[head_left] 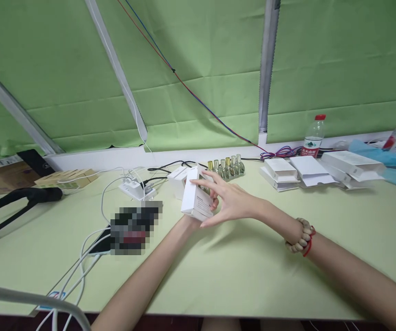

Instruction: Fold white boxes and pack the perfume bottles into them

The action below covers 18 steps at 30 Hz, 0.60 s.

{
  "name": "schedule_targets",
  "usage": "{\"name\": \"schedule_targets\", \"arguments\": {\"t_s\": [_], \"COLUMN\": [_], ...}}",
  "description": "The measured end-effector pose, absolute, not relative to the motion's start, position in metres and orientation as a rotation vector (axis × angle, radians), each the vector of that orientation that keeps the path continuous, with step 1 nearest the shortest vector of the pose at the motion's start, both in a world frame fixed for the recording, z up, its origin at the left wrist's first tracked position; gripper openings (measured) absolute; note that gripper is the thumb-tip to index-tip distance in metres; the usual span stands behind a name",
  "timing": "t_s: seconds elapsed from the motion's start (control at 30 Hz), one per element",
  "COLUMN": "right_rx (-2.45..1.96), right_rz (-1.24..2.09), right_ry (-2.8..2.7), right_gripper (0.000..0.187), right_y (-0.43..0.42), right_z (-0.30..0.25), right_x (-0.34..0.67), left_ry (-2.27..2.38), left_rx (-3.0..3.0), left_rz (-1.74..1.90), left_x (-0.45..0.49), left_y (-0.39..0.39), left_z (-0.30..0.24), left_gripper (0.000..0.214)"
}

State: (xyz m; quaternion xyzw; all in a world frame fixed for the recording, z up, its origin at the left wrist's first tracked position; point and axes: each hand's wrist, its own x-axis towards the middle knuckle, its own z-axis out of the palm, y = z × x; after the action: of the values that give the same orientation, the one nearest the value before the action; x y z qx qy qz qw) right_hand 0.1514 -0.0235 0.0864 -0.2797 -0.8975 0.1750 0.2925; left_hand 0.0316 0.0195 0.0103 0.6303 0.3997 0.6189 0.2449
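A small white box point(195, 195) is held upright above the pale green table point(246, 271), near its middle. My left hand point(190, 221) is under and behind the box, mostly hidden by it, gripping it from below. My right hand point(226, 202) wraps the box's right side, fingers curled on its face. A beaded bracelet with a red cord point(301, 236) sits on my right wrist. Just behind the box stands a row of small glass bottles with gold and silver caps point(226, 166).
Flat white boxes and cartons point(317, 171) are stacked at the back right, beside a water bottle point(313, 138). A white power strip point(136, 188) with cables lies at the left of centre. A black stand point(19, 202) and cardboard boxes point(67, 178) sit at the far left.
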Motion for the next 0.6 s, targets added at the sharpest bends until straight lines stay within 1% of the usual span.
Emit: {"name": "schedule_targets", "arguments": {"t_s": [0.1, 0.2, 0.27, 0.43, 0.6], "right_rx": [-0.795, -0.805, -0.794, -0.772, -0.775], "right_rz": [0.381, 0.324, 0.317, 0.328, 0.236], "right_ry": [-2.402, -2.419, -2.429, -2.43, -2.421], "right_gripper": [0.086, 0.079, 0.077, 0.072, 0.063], "right_y": [-0.026, -0.026, -0.026, -0.024, -0.024], "right_z": [0.085, 0.085, 0.086, 0.086, 0.086], "right_x": [0.147, 0.146, 0.147, 0.15, 0.149], "left_ry": [1.138, 1.108, 1.109, 1.169, 1.091], "left_rx": [2.035, 2.321, 2.405, 2.308, 2.18], "left_rz": [1.65, 1.566, 1.524, 1.473, 1.538], "left_x": [0.046, 0.045, 0.039, 0.032, 0.041], "left_y": [0.015, 0.01, 0.007, 0.009, 0.014], "left_z": [0.008, 0.007, 0.006, 0.005, 0.007], "left_gripper": [0.097, 0.097, 0.094, 0.088, 0.084]}}
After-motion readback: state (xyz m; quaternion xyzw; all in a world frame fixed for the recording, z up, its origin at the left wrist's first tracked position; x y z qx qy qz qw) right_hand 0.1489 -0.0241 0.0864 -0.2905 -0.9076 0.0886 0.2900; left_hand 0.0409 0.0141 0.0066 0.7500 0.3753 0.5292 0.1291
